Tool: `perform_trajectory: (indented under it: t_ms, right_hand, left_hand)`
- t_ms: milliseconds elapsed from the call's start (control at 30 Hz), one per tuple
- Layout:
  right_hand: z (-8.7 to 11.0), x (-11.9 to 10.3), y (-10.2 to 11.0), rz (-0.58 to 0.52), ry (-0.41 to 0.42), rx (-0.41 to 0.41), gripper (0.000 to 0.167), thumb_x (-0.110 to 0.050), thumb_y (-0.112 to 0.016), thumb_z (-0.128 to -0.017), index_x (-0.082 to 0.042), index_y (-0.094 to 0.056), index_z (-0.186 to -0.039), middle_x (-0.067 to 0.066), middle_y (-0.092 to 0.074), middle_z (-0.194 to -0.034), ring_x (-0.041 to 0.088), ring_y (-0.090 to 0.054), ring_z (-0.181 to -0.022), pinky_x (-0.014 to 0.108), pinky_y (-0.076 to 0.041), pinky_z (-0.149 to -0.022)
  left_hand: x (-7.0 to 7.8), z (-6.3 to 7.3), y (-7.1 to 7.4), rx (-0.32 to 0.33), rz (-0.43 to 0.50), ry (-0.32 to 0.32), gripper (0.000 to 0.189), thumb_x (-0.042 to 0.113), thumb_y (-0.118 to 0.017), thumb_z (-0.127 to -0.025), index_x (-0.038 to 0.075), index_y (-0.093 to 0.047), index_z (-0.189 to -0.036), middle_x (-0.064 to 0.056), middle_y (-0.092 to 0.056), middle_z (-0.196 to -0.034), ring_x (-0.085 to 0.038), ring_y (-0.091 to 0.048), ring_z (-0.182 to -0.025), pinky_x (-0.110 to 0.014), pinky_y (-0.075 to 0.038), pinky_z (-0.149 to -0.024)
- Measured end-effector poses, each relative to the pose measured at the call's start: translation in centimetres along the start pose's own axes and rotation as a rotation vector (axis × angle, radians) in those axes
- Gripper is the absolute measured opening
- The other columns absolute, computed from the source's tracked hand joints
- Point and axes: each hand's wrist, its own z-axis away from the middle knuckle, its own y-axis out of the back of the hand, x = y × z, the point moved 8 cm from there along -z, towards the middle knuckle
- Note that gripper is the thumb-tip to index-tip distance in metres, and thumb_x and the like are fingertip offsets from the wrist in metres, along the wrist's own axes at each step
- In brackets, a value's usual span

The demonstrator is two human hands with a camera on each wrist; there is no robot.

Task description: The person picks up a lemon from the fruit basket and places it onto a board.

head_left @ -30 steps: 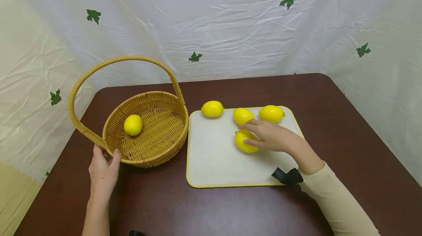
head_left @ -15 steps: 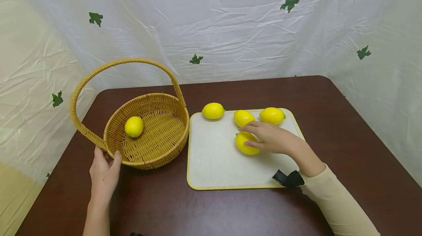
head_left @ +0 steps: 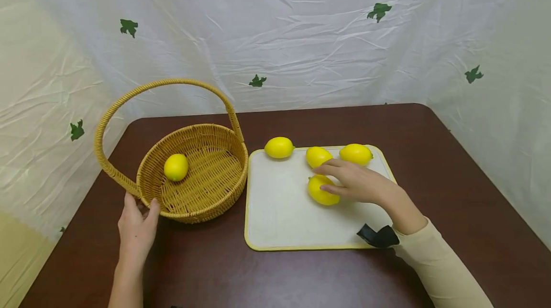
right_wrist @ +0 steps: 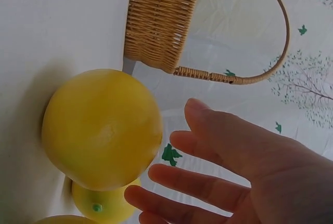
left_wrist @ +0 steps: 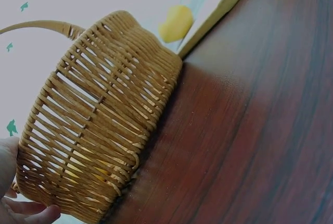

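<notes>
On the left stands a round wicker basket (head_left: 212, 181) with a tall arched handle and one lemon (head_left: 176, 167) inside. My left hand (head_left: 137, 234) grips the basket's near-left rim by the foot of the handle, thumb to one side and fingers to the other. In the left wrist view, the basket's woven side (left_wrist: 99, 109) fills the middle. My right hand (head_left: 363, 181) hovers with loosely bent, spread fingers over the nearest lemon (head_left: 319, 193) on a white board (head_left: 275, 217). The right wrist view shows that lemon (right_wrist: 101, 130) in front of the fingertips, not enclosed by them.
Along the board's far edge lie three more lemons: one on the left (head_left: 279, 148), one in the middle (head_left: 317, 157), one on the right (head_left: 355, 154). A black strap (head_left: 379, 236) hangs by the right cuff. White sheeting (head_left: 301, 35) rises behind the dark table (head_left: 292, 279).
The whole head view has shifted slightly, with everything sitting a little lower. Both hands keep their places at the basket and over the lemon.
</notes>
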Motion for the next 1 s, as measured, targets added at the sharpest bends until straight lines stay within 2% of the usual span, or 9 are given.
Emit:
perform_trajectory:
  t_ms: [133, 333, 467, 700, 1000]
  right_hand:
    - [-0.1, -0.3, 0.2, -0.01, 0.019, 0.024, 0.039, -0.024, -0.062, -0.087, -0.007, -0.058, -0.122, 0.006, -0.055, -0.121, 0.024, -0.05, -0.112, 0.042, -0.041, -0.094]
    - [-0.4, -1.4, 1.1, -0.004, 0.092, 0.095, 0.034, -0.02, -0.063, -0.087, -0.007, -0.06, -0.118, 0.005, -0.058, -0.117, 0.021, -0.052, -0.109, 0.038, -0.043, -0.091]
    - [-1.0, -2.2, 1.8, 0.021, 0.128, 0.109, 0.034, -0.019, -0.065, -0.085, -0.007, -0.061, -0.116, 0.004, -0.058, -0.116, 0.021, -0.051, -0.109, 0.038, -0.044, -0.091]
    - [-3.6, -4.8, 3.7, 0.071, 0.247, 0.12, 0.032, -0.019, -0.066, -0.084, -0.008, -0.062, -0.114, 0.004, -0.058, -0.111, 0.02, -0.053, -0.103, 0.035, -0.046, -0.087]
    - [-7.9, -9.0, 5.5, 0.114, 0.377, 0.066, 0.03, -0.017, -0.063, -0.086, -0.008, -0.062, -0.115, 0.004, -0.057, -0.114, 0.019, -0.05, -0.107, 0.033, -0.043, -0.091]
  left_hand:
    - [0.0, 0.2, 0.1, -0.002, 0.012, 0.001, 0.053, 0.023, -0.044, -0.093, 0.0, -0.027, -0.138, -0.026, -0.045, -0.122, -0.039, -0.048, -0.111, -0.052, -0.043, -0.086]
    - [0.2, 0.1, 0.2, 0.0, 0.025, -0.009, 0.053, 0.023, -0.046, -0.093, 0.001, -0.028, -0.137, -0.025, -0.044, -0.124, -0.038, -0.047, -0.113, -0.051, -0.043, -0.088]
    - [0.4, 0.0, 0.1, 0.002, 0.033, -0.022, 0.054, 0.022, -0.046, -0.093, 0.002, -0.027, -0.138, -0.024, -0.045, -0.125, -0.037, -0.047, -0.114, -0.05, -0.043, -0.089]
    - [0.4, 0.0, 0.0, 0.006, 0.029, -0.022, 0.051, 0.022, -0.046, -0.093, 0.002, -0.029, -0.137, -0.024, -0.046, -0.123, -0.037, -0.049, -0.111, -0.049, -0.044, -0.087]
    - [0.2, 0.0, 0.0, 0.017, 0.027, -0.03, 0.051, 0.022, -0.045, -0.093, 0.002, -0.029, -0.136, -0.023, -0.047, -0.119, -0.036, -0.051, -0.107, -0.048, -0.045, -0.084]
